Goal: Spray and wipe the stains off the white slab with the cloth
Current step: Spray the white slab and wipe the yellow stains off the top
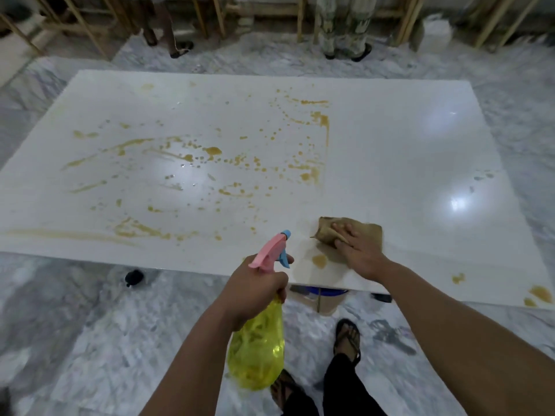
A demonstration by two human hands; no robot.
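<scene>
A large white slab lies flat in front of me, spattered with yellow-brown stains across its left and middle. My left hand grips a yellow spray bottle by its neck, its pink and blue nozzle pointing over the slab's near edge. My right hand presses flat on a stained tan cloth lying on the slab near its front edge. One brown blot sits just left of my right wrist. More blots mark the near right corner.
The slab rests above a grey marbled floor. My feet in sandals stand below its near edge. A blue bucket shows under the slab, a small black object lies on the floor. Two people's legs and wooden frames stand beyond.
</scene>
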